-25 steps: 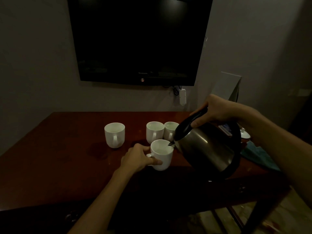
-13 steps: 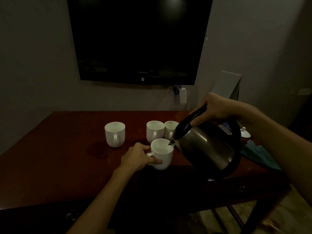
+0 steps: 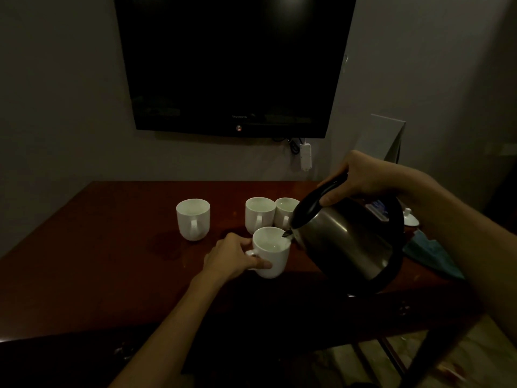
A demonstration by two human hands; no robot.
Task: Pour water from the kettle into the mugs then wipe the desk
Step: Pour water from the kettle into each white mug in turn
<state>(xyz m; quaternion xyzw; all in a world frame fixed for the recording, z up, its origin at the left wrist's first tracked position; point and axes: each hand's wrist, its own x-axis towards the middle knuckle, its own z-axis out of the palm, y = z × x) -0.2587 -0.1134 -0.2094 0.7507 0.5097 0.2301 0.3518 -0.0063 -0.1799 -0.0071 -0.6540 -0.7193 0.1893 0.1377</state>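
Leftmost, a lone mug [image 3: 193, 219] stands on the desk [image 3: 84, 261], well apart to the left of the front mug [image 3: 270, 252]. Reaching in from below, the left hand [image 3: 230, 256] wraps its fingers about that front mug's handle, thumb pressed low on its side. Just behind the front mug stand two more mugs [image 3: 259, 214], touching. Right of it, the right hand [image 3: 355, 177] curls shut around the black handle of the kettle [image 3: 347, 242], wrist bent, tipping the spout over the front mug's rim. Farther right lies a teal cloth [image 3: 430, 254].
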